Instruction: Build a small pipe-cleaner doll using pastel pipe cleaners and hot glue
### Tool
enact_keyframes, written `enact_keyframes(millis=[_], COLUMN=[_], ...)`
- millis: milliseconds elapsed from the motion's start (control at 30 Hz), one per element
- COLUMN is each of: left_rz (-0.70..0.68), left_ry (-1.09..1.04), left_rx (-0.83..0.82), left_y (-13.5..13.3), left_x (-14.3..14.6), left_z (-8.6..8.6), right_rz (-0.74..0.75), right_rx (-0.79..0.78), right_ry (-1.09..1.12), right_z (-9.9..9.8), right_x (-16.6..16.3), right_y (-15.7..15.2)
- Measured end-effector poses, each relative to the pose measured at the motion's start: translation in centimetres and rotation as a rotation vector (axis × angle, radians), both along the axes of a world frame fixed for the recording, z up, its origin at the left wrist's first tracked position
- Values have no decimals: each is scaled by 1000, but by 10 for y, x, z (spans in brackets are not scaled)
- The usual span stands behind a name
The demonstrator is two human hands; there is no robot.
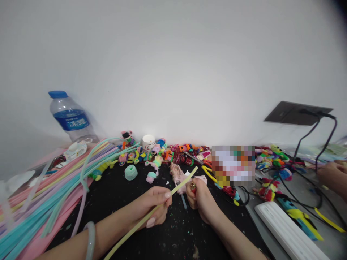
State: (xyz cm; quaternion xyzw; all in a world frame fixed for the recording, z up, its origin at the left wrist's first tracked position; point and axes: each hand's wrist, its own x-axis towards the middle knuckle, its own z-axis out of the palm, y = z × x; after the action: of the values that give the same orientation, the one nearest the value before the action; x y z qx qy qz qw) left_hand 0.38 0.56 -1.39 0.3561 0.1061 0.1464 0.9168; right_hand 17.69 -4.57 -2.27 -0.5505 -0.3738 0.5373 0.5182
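Left hand (154, 207) has its grip closed on a pale yellow stick (151, 213) above the black table (114, 195); right hand (199, 196), just beside it, grips a small red-tipped tool (193, 186)

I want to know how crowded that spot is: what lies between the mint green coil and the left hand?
In the head view, only bare black mat with small scraps lies between the mint green coil and the left hand, which holds the pale yellow stem.

Left hand (153, 206) pinching, right hand (199, 196) fisted, forearms converging.
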Motion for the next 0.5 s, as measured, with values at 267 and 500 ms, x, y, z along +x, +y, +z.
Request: enact_keyframes(millis=[267,500], left_rz=[-1,1], left_ry=[-7,-12], left_rx=[2,3], left_y=[0,0], left_x=[0,0], left_z=[-1,-2], right_rz=[31,59], right_rx=[-19,-15], right_ry=[44,106], right_z=[4,7], right_x=[-1,-1], right_y=[1,0])
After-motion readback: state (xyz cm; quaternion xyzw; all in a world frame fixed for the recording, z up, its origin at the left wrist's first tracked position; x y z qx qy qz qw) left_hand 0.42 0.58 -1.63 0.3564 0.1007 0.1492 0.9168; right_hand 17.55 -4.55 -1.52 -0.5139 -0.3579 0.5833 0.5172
